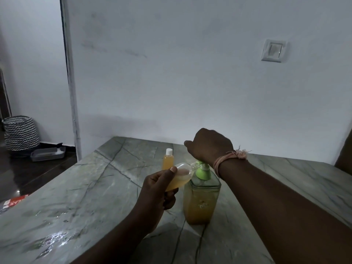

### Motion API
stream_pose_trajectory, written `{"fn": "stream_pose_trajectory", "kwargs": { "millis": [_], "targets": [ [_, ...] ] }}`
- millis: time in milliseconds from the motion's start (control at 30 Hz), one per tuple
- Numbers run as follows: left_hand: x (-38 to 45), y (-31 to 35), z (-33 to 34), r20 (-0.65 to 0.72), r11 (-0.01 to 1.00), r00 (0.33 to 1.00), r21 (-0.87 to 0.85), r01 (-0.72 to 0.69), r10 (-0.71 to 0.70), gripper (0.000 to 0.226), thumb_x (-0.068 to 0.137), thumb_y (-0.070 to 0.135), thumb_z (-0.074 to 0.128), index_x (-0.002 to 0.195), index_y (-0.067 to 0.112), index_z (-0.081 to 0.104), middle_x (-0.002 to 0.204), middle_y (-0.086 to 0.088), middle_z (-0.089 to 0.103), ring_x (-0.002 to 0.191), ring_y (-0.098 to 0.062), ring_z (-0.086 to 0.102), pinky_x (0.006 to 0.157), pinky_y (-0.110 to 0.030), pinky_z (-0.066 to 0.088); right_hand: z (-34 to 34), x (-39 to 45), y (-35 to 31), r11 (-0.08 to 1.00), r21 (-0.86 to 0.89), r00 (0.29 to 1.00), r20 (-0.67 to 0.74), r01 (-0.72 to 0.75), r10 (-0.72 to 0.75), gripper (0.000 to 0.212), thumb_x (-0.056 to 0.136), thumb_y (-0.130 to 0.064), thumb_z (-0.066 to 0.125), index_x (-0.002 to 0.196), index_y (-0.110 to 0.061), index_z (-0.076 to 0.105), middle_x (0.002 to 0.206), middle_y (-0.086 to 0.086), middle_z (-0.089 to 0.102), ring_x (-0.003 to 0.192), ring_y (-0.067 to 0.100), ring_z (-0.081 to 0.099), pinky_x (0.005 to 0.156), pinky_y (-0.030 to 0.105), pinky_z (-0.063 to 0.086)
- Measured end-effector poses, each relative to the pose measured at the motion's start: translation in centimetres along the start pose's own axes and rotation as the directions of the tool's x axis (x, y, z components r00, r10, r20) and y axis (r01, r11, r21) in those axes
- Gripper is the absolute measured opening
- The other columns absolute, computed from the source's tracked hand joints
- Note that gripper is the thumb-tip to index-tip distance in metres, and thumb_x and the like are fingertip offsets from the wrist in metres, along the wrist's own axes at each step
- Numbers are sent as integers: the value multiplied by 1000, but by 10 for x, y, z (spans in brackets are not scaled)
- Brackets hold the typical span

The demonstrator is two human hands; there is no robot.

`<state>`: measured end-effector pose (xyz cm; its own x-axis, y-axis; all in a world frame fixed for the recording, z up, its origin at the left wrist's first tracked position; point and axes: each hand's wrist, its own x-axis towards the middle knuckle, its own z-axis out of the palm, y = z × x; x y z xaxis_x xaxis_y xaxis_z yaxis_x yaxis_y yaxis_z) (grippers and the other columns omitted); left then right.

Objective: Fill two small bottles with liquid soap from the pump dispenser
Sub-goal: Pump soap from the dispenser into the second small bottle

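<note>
You're in a room of a home.
You face a plain white wall with a light switch (273, 50), standing at a grey veined stone counter (80, 197); through the doorway on your left, a zigzag-patterned basket (20, 132) sits on a dark glossy floor (28, 174).

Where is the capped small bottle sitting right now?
In the head view the capped small bottle stands upright on the marble table, just left of and behind the pump dispenser, beyond the left hand.

Right hand (208, 145) hides the green pump head (200, 163).
</note>
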<state>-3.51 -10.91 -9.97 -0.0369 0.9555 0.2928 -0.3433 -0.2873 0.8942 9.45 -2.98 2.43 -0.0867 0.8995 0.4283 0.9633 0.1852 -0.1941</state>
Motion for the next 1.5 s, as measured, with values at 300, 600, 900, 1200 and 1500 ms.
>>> {"fn": "stream_pose_trajectory", "kwargs": {
  "millis": [300, 600, 900, 1200, 1500],
  "targets": [
    [2, -2, -2, -13, 1000, 1000, -1, 4, -4, 29, 86, 38, 64, 91, 13, 76, 62, -8, 42, 47, -13, 35, 45, -26, 25, 10, -3, 2, 993, 96, 996, 61, -75, 70, 36, 88, -48, 48, 66, -20, 49, 77, 1, 57, 78, 26, 57, 66, 30, 40],
    [2, -2, -1, 8, 1000, 1000, 1, 1, -1, 33, 88, 37, 63, 95, 6, 73, 60, -7, 41, 47, -13, 33, 45, -26, 24, 12, -1, 8, 971, 212, 994, 57, -107, 97, 35, 87, -45, 50, 66, -17, 51, 75, 3, 59, 77, 28, 60, 67, 31, 44],
    [0, 1, 1, 11, 1000, 1000, -9, 3, -3, 32, 87, 39, 63, 94, 11, 76, 60, -6, 42, 47, -12, 34, 46, -27, 24, -4, 4, 1, 998, 45, 999, -6, 39, -39, 33, 87, -50, 50, 80, -19, 54, 91, 6, 62, 88, 29, 61, 69, 31, 43],
    [2, -1, -2, -5, 1000, 1000, -8, 6, -6, 37, 87, 37, 64, 96, 2, 70, 60, -6, 40, 47, -12, 33, 46, -26, 24, 9, 1, 2, 996, 77, 998, 56, -36, 32, 34, 87, -45, 50, 66, -19, 49, 75, 1, 56, 76, 27, 58, 66, 30, 41],
    [2, 0, -2, 3, 1000, 1000, -3, 4, -4, 35, 89, 37, 64, 97, 3, 72, 61, -6, 41, 48, -13, 33, 46, -27, 24, 17, 4, 10, 964, 246, 994, 82, -96, 78, 37, 85, -45, 51, 62, -16, 51, 67, 4, 57, 71, 28, 59, 62, 30, 40]
  ]
}}
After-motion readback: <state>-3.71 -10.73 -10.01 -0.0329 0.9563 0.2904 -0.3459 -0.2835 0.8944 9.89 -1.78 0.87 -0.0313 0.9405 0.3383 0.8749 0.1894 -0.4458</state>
